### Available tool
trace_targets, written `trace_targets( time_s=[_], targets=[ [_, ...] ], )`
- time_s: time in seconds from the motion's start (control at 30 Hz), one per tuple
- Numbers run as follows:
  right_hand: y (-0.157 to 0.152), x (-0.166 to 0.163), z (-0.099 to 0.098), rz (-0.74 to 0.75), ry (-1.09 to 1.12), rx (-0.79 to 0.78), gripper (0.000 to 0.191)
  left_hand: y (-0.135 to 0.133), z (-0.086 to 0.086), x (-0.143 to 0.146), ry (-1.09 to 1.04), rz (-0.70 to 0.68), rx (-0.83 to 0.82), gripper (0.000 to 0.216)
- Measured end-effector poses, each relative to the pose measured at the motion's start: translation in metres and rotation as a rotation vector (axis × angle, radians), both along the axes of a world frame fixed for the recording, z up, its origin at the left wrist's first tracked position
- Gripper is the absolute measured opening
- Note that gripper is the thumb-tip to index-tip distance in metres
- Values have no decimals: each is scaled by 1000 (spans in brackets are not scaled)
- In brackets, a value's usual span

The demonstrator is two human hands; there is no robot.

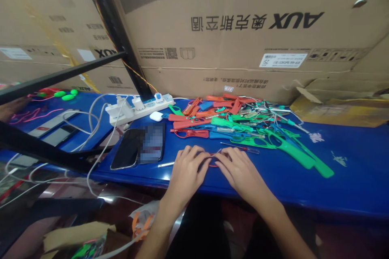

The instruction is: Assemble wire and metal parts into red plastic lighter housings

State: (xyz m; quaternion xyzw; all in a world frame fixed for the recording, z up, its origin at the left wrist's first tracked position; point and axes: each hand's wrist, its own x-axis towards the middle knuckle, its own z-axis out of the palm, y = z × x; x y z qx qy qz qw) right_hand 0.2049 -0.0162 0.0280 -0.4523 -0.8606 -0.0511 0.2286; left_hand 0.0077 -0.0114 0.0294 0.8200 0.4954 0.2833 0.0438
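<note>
While resting palm-down near the front edge of a blue table (pixel 349 186), the person's left hand (pixel 187 170) and right hand (pixel 241 172) meet fingertip to fingertip. Both have their fingers curled, pinching a small red piece (pixel 213 157) between them; most of it is hidden by the fingers. Just behind the hands lies a tangled pile of red, green and blue plastic parts (pixel 237 125). To the left, a dark phone (pixel 126 149) lies flat, with a white power strip (pixel 139 107) beyond it. Large cardboard boxes (pixel 243 48) stand against the table's far edge.
</note>
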Motion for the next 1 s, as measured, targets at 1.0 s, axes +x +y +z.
trace_targets(
  time_s=[1.0],
  targets=[
    [-1,1,-1,1,-30,25,28,0,-3,4,100,40,95,17]
  ],
)
